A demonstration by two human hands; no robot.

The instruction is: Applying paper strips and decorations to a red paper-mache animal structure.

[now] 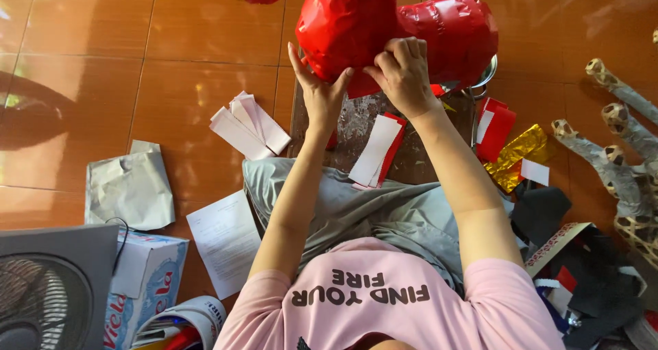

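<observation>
- Both hands were up at the top centre of the frame, pressed on a big red foil shape.
- The left hand lay flat and released against the shape's lower left edge, fingers spread, thumb up, clasping nothing.
- The right hand sat just beside it, fingers curled over the foil's lower edge; it looked to be pinching the red foil, though the fingertips were tucked out of sight.
- The red shape filled the upper middle, its top cut off by the frame edge, one rounded lobe bulging right.
- Under the hands lay a worn board, paint-spattered, running down to the person's lap.
- On that board, below the right wrist, rested white and red paper strips, stacked and tilted.
- More white strips lay on the orange floor, left of the board and apart from it.
- Right of the board: red folded paper, then crumpled gold foil just beside it.
- Far right edge, grey papered branches with spotted ends.
- Left middle, a silver foil sheet; below it a printed white sheet near the left elbow.
- Lower left corner, a fan and a carton touching it.
- Lower right, a dark heap of scraps.
</observation>
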